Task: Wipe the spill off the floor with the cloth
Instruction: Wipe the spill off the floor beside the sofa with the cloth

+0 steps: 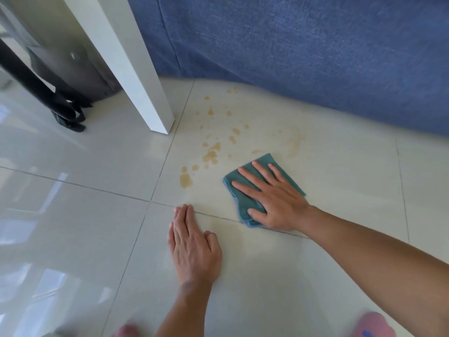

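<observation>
A brownish spill (211, 152) lies in scattered drops and small puddles on the pale tiled floor (340, 171), with a faint smear (295, 142) to the right. A folded teal cloth (239, 190) lies flat on the floor just right of the lowest drops. My right hand (274, 200) presses flat on the cloth, fingers spread and pointing up-left toward the spill. My left hand (193, 246) rests palm-down on the bare tile below the spill, fingers together, holding nothing.
A white table leg (143, 76) stands left of the spill. A dark bag with straps (68, 110) sits behind it. Blue fabric furniture (303, 45) borders the floor at the back and right. Pink slippers (371, 324) show at the bottom edge.
</observation>
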`<action>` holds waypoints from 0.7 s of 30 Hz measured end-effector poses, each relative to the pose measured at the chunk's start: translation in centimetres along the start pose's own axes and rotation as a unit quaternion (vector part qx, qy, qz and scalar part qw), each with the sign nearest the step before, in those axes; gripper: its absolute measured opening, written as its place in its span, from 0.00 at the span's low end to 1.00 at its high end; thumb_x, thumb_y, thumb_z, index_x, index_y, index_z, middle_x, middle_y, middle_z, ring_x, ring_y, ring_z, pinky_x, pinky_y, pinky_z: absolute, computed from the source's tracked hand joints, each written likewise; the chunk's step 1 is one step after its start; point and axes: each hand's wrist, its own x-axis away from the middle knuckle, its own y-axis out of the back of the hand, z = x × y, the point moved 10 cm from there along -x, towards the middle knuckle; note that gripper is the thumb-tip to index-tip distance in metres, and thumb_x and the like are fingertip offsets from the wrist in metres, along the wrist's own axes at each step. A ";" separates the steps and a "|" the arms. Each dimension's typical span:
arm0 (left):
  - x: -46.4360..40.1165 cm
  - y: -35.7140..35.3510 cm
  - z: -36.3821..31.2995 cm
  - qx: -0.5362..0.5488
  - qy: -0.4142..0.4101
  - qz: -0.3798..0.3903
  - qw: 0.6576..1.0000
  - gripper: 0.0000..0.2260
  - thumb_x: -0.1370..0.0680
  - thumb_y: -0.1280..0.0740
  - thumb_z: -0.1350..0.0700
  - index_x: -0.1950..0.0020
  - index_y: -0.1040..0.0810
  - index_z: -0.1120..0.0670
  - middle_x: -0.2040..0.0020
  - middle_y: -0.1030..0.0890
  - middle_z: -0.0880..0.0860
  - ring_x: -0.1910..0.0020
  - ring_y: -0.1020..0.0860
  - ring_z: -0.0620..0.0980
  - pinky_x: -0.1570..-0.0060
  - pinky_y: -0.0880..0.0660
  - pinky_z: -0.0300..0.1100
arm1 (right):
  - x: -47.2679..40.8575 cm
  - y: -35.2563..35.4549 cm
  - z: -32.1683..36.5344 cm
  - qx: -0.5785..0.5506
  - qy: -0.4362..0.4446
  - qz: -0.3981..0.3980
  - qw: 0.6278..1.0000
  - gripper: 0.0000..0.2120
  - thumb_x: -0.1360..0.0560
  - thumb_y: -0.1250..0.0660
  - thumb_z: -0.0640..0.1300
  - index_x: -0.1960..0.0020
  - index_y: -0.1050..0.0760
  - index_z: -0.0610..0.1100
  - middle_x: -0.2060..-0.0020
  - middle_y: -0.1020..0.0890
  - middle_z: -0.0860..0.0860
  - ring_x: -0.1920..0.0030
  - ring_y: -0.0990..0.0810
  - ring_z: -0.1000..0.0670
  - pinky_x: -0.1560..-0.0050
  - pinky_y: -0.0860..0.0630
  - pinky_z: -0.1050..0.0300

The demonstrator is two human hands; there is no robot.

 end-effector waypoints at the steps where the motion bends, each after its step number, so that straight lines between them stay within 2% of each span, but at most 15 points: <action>1: -0.2 0.3 0.1 -0.018 -0.027 0.008 0.999 0.29 0.25 0.44 0.53 0.24 0.36 0.58 0.24 0.33 0.56 0.22 0.41 0.53 0.26 0.46 0.49 | -0.9 0.2 0.6 -0.007 -0.014 -0.007 1.000 0.37 0.23 0.44 0.64 0.17 0.52 0.60 0.17 0.55 0.54 0.18 0.62 0.44 0.20 0.57 0.36; 4: -1.2 1.2 1.2 -0.086 -0.122 0.025 0.988 0.28 0.23 0.44 0.45 0.25 0.32 0.55 0.26 0.31 0.53 0.24 0.36 0.52 0.33 0.38 0.50 | -1.1 -0.3 3.2 -0.023 -0.011 -0.013 1.000 0.36 0.22 0.45 0.65 0.17 0.52 0.59 0.17 0.55 0.53 0.18 0.63 0.42 0.21 0.58 0.36; 7: -1.6 0.7 2.0 -0.114 -0.127 0.055 0.984 0.34 0.23 0.45 0.38 0.21 0.41 0.55 0.21 0.38 0.52 0.20 0.44 0.50 0.27 0.45 0.51 | 2.5 -2.0 5.4 0.005 0.087 0.014 0.996 0.36 0.22 0.43 0.64 0.18 0.51 0.60 0.17 0.55 0.55 0.18 0.63 0.44 0.20 0.59 0.37; 9: -1.4 0.0 1.5 -0.121 -0.110 0.066 0.984 0.38 0.23 0.45 0.35 0.19 0.45 0.56 0.20 0.42 0.53 0.19 0.49 0.51 0.24 0.50 0.53 | 4.1 -2.3 4.3 0.001 0.116 0.031 0.993 0.35 0.22 0.42 0.64 0.18 0.51 0.61 0.17 0.55 0.57 0.18 0.63 0.46 0.20 0.59 0.39; 14: -1.4 0.5 0.7 -0.116 -0.122 0.061 0.984 0.43 0.25 0.44 0.31 0.19 0.47 0.57 0.19 0.44 0.54 0.19 0.54 0.51 0.22 0.54 0.55 | 1.4 -0.7 0.1 -0.006 0.013 -0.005 1.000 0.36 0.22 0.45 0.66 0.18 0.52 0.60 0.17 0.56 0.57 0.18 0.63 0.47 0.20 0.56 0.38; 17: -1.0 0.1 0.7 -0.132 -0.143 0.091 0.977 0.53 0.31 0.43 0.22 0.19 0.48 0.58 0.18 0.48 0.56 0.19 0.58 0.51 0.22 0.59 0.54 | -0.7 -0.3 2.1 -0.024 -0.026 -0.021 0.999 0.36 0.22 0.46 0.66 0.17 0.52 0.59 0.17 0.55 0.54 0.18 0.63 0.43 0.21 0.56 0.35; 19: -0.7 -0.4 0.7 -0.146 -0.152 0.119 0.970 0.60 0.37 0.43 0.17 0.19 0.48 0.58 0.18 0.50 0.57 0.19 0.58 0.54 0.22 0.59 0.56 | 0.2 -0.9 3.8 -0.015 0.034 -0.010 0.999 0.36 0.22 0.45 0.66 0.18 0.51 0.60 0.17 0.55 0.53 0.18 0.64 0.42 0.20 0.60 0.35; 21: -0.8 -0.8 0.7 -0.156 -0.156 0.137 0.966 0.64 0.40 0.44 0.15 0.19 0.49 0.59 0.18 0.52 0.57 0.19 0.59 0.56 0.23 0.57 0.59 | 3.0 -1.7 4.2 0.007 0.141 0.019 0.990 0.35 0.22 0.42 0.65 0.18 0.49 0.62 0.17 0.54 0.55 0.18 0.63 0.43 0.20 0.63 0.38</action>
